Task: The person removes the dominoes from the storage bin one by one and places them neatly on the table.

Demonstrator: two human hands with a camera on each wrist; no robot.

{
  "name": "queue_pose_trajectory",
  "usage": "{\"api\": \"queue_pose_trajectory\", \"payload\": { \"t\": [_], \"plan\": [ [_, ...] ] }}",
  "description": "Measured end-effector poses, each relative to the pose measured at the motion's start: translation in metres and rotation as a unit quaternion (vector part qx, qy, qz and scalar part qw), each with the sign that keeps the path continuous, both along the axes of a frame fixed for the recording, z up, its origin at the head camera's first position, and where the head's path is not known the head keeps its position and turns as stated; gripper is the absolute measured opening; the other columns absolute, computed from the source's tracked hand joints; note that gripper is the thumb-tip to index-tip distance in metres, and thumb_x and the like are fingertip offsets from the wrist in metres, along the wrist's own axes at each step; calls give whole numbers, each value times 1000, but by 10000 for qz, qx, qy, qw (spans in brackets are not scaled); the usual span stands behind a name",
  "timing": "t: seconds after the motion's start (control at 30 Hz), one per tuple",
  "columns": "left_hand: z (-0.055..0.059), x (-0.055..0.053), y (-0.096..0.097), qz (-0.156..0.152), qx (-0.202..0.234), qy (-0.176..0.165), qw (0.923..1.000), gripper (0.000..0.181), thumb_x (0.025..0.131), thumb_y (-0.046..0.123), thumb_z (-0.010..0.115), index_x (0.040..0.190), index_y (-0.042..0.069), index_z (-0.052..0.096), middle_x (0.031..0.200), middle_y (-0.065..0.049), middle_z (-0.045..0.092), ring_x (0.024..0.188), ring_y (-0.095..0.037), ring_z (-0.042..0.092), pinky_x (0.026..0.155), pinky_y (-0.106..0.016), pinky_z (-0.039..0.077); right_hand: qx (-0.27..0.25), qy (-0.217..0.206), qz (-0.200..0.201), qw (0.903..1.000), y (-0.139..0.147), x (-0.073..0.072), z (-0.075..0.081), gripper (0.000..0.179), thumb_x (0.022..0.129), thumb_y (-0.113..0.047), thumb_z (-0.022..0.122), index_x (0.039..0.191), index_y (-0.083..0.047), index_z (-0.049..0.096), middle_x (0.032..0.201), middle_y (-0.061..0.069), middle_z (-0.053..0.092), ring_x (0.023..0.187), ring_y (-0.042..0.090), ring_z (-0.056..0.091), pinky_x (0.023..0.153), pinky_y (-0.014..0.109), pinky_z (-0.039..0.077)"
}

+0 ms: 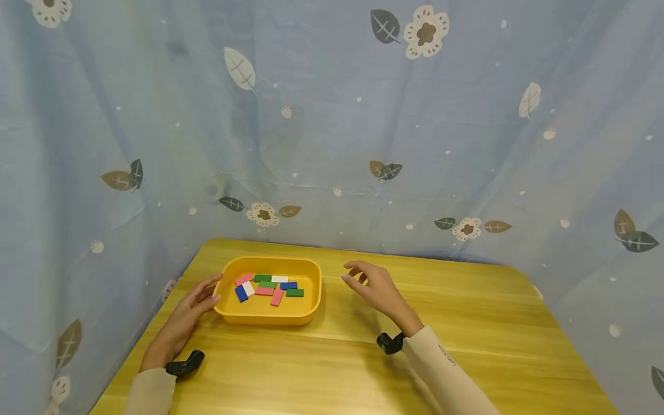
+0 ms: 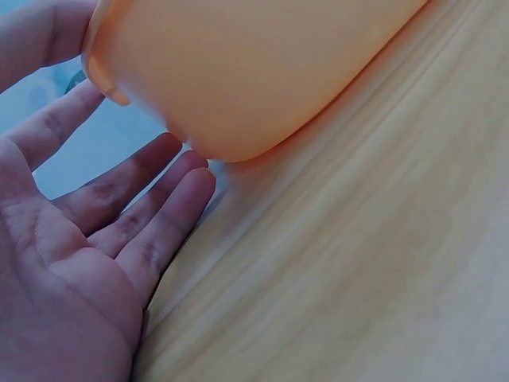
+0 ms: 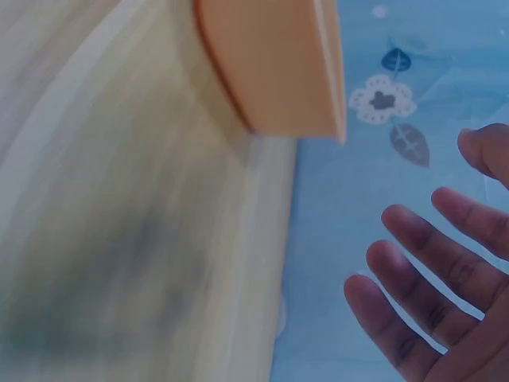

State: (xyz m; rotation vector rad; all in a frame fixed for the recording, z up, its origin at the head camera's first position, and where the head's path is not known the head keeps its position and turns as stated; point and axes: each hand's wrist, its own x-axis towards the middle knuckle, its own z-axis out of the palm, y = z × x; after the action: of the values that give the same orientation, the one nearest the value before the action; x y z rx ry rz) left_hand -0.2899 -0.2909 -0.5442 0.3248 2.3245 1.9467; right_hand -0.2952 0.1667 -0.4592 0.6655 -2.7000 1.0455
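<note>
A yellow rectangular bin point(image 1: 267, 319) stands on the table with several small flat blocks inside: pink blocks point(image 1: 264, 291), green blocks point(image 1: 294, 293), white blocks point(image 1: 279, 279) and blue blocks point(image 1: 241, 294). My left hand point(image 1: 188, 314) is at the bin's left end, its fingertips right at the outer wall and rim. In the left wrist view the fingers point(image 2: 151, 247) are extended against the bin's end wall point(image 2: 238, 79). My right hand point(image 1: 374, 288) hovers to the right of the bin, apart from it, with relaxed, spread fingers and nothing held.
The wooden table point(image 1: 467, 328) reaches further to the right of the bin. A blue curtain point(image 1: 332, 115) printed with flowers and leaves hangs behind the table and along both sides. Each wrist wears a black device point(image 1: 185, 364).
</note>
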Motion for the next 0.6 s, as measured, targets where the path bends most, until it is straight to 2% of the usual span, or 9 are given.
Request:
{"api": "queue_pose_trajectory", "payload": {
  "t": [0.23, 0.47, 0.6],
  "plan": [
    [2, -3, -3, -89, 115, -68, 9999, 53, 99, 31, 52, 148, 31, 32, 154, -6, 23, 139, -26, 23, 91, -13, 39, -77, -148, 269, 9995, -30, -9, 5, 38, 92, -49, 57, 126, -31, 58, 105, -13, 63, 86, 8, 59, 75, 31, 50],
    [6, -6, -9, -52, 134, -210, 9997, 54, 98, 31, 54, 148, 31, 33, 154, -6, 23, 140, -27, 20, 90, -13, 39, -122, -214, 560, 9981, -64, -14, 8, 39, 91, -46, 61, 126, -29, 59, 103, -14, 64, 87, 6, 59, 77, 29, 51],
    [2, -5, -16, -87, 158, -240, 9995, 54, 98, 32, 55, 147, 31, 34, 153, -3, 24, 140, -27, 20, 91, -14, 38, -262, -287, 815, 9959, -85, -15, 8, 42, 90, -49, 60, 126, -28, 59, 102, -15, 65, 87, 6, 59, 77, 26, 50]
  ]
}}
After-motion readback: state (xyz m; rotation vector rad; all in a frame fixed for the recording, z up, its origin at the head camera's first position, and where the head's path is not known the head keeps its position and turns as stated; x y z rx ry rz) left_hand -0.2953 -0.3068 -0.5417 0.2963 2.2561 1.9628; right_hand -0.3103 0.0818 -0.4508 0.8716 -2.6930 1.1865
